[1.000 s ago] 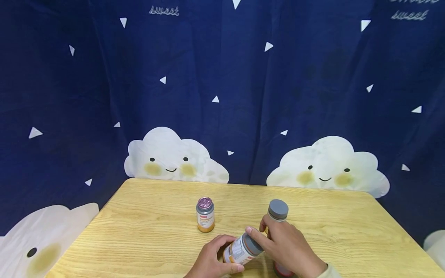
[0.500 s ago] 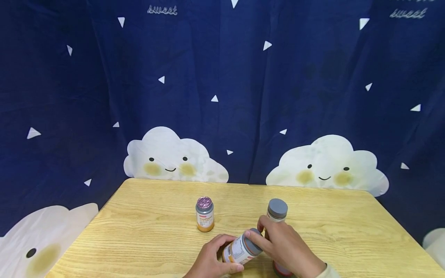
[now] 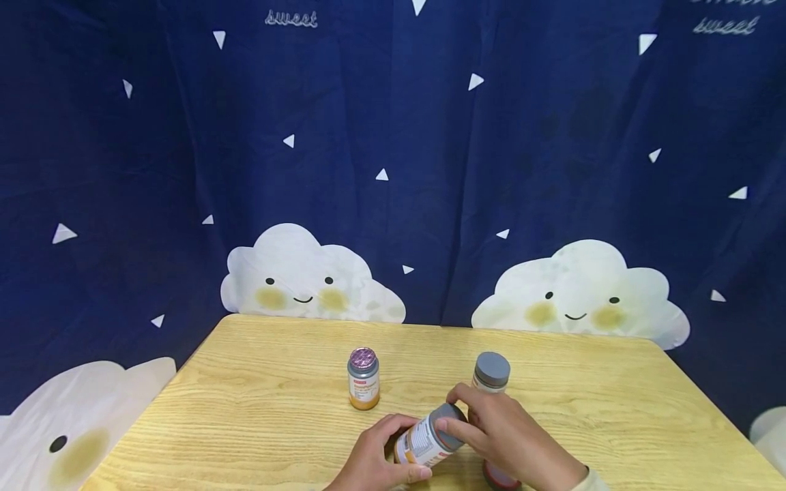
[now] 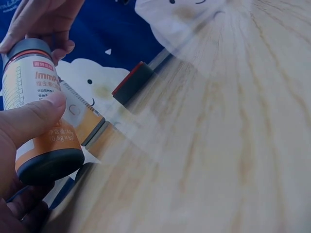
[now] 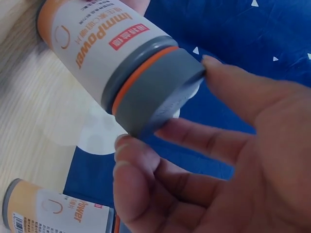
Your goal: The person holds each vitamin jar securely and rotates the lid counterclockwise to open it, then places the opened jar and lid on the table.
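Observation:
A supplement bottle (image 4: 36, 97) with a white and orange label is tilted in my left hand (image 3: 374, 453), its grey cap (image 5: 155, 92) pointing up to the right. My left thumb lies across the label, and the fingers wrap behind the bottle. Thumb and fingertips of my right hand (image 3: 500, 426) grip the rim of that cap, which sits on the bottle above an orange ring. Just behind the right hand stands a second bottle (image 5: 58, 208), capped in grey and partly hidden in the head view. Farther left, an uncapped bottle (image 3: 364, 382) shows a shiny purple seal.
On the wooden table (image 3: 264, 395), a loose grey cap with a red rim (image 3: 500, 477) lies below the right hand, partly covered by it. A dark blue curtain (image 3: 430, 136) with cloud prints hangs right behind the table's far edge.
The right thumb has slid down the cap's side and the index finger has moved left over its top, turning round the cap. The left hand and its bottle stay in place.

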Demonstrator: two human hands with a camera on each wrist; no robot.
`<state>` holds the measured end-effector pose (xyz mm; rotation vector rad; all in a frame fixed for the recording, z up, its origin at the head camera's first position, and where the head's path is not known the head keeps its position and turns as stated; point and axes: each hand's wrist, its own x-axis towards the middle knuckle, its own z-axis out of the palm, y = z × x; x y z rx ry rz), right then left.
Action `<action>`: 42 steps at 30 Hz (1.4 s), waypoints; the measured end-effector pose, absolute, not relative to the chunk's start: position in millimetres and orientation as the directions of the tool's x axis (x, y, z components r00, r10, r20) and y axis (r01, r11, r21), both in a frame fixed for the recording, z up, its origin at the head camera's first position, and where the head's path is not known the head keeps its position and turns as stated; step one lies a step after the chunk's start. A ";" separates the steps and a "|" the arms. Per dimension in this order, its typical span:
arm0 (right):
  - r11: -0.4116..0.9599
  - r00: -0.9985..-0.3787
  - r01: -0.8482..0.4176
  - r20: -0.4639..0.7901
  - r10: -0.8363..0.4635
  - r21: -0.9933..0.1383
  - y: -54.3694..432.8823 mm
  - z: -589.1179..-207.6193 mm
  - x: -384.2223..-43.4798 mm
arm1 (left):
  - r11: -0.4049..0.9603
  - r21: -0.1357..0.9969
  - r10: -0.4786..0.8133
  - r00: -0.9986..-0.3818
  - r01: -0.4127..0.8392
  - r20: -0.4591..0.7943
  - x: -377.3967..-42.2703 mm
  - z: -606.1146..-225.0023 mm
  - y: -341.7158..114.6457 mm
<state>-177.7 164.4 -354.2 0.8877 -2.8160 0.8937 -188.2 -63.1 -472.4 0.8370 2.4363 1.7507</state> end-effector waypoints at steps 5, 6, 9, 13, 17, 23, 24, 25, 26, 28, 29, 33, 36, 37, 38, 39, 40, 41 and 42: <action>0.641 -0.797 -0.591 0.228 -0.560 -0.490 168.5 -350.8 -177.7 | 0.220 0.886 0.432 -0.855 0.409 0.287 -188.6 -471.4 -63.3; 0.642 -0.793 -0.594 0.222 -0.567 -0.484 169.2 -350.2 -177.8 | 0.219 0.888 0.432 -0.856 0.404 0.284 -188.6 -471.2 -63.3; 0.636 -0.777 -0.613 0.211 -0.594 -0.468 171.4 -348.1 -177.3 | 0.217 0.897 0.430 -0.863 0.384 0.265 -188.2 -470.7 -63.2; 0.627 -0.760 -0.631 0.203 -0.617 -0.457 174.2 -345.8 -175.5 | 0.208 0.912 0.430 -0.870 0.353 0.239 -188.3 -470.6 -62.8; 0.626 -0.752 -0.642 0.208 -0.625 -0.442 176.1 -344.9 -174.0 | 0.194 0.924 0.431 -0.875 0.329 0.221 -188.9 -471.4 -62.7; 0.644 -0.768 -0.619 0.177 -0.615 -0.448 178.4 -342.9 -174.7 | 0.182 0.926 0.433 -0.873 0.331 0.226 -189.0 -472.7 -62.4; 0.647 -0.771 -0.614 0.170 -0.613 -0.452 178.6 -342.5 -174.9 | 0.183 0.925 0.433 -0.872 0.334 0.229 -189.1 -472.9 -62.4; 0.645 -0.770 -0.615 0.168 -0.615 -0.454 178.9 -342.4 -175.1 | 0.187 0.922 0.434 -0.870 0.340 0.233 -189.0 -473.1 -62.4; 0.646 -0.770 -0.615 0.169 -0.615 -0.453 178.7 -342.4 -175.0 | 0.191 0.918 0.433 -0.869 0.348 0.239 -189.0 -473.2 -62.5; 0.654 -0.781 -0.604 0.175 -0.599 -0.455 177.6 -342.5 -174.4 | 0.203 0.908 0.433 -0.865 0.366 0.252 -189.0 -473.7 -62.6; 0.665 -0.793 -0.591 0.178 -0.583 -0.457 176.5 -342.5 -174.0 | 0.212 0.902 0.432 -0.864 0.376 0.258 -189.0 -473.9 -62.7; 0.735 -0.863 -0.500 0.192 -0.468 -0.458 169.1 -343.4 -173.1 | 0.222 0.897 0.434 -0.862 0.382 0.260 -188.6 -474.2 -62.9; 0.791 -0.903 -0.429 0.214 -0.371 -0.437 163.1 -345.9 -173.4 | 0.200 0.911 0.443 -0.863 0.361 0.244 -188.6 -474.0 -62.8; 0.806 -0.912 -0.408 0.221 -0.345 -0.429 161.4 -347.0 -173.4 | 0.190 0.916 0.447 -0.862 0.354 0.240 -188.6 -473.7 -62.7; 0.819 -0.919 -0.391 0.229 -0.321 -0.421 160.0 -348.4 -173.3 | 0.183 0.920 0.448 -0.862 0.347 0.236 -188.6 -473.4 -62.6; 0.829 -0.924 -0.376 0.240 -0.299 -0.414 158.7 -349.8 -173.3 | 0.178 0.922 0.450 -0.862 0.345 0.235 -188.7 -473.1 -62.5; 0.836 -0.926 -0.366 0.252 -0.281 -0.410 157.7 -351.2 -173.3 | 0.177 0.923 0.450 -0.862 0.343 0.234 -188.6 -472.8 -62.4; 0.840 -0.928 -0.358 0.257 -0.270 -0.408 157.0 -352.5 -173.2 | 0.178 0.923 0.450 -0.862 0.341 0.232 -188.6 -472.5 -62.4; 0.842 -0.929 -0.352 0.260 -0.262 -0.410 156.3 -353.7 -173.3 | 0.185 0.920 0.448 -0.863 0.346 0.234 -188.7 -472.3 -62.4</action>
